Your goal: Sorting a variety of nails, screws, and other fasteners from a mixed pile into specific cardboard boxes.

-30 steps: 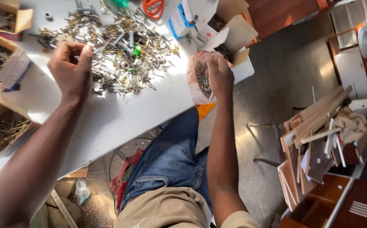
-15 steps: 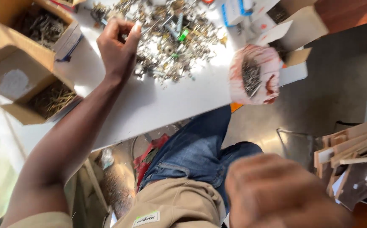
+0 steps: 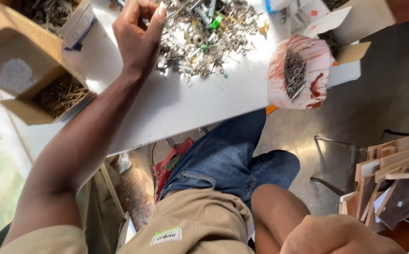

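Screws and mixed metal fasteners (image 3: 204, 33) lie heaped on the white table (image 3: 190, 108); the left hand (image 3: 138, 37) curls at the heap's near edge, fingertips pinched together, on what I cannot tell. The right hand (image 3: 341, 235) has let go of the paint-stained tub of nails (image 3: 298, 73), right of the heap, and dropped near the lap, so sorting now rests with one hand. Its grip is unclear.

Shiny metal screws (image 3: 204, 33), matt cardboard boxes (image 3: 21, 61), smooth white table (image 3: 190, 103).
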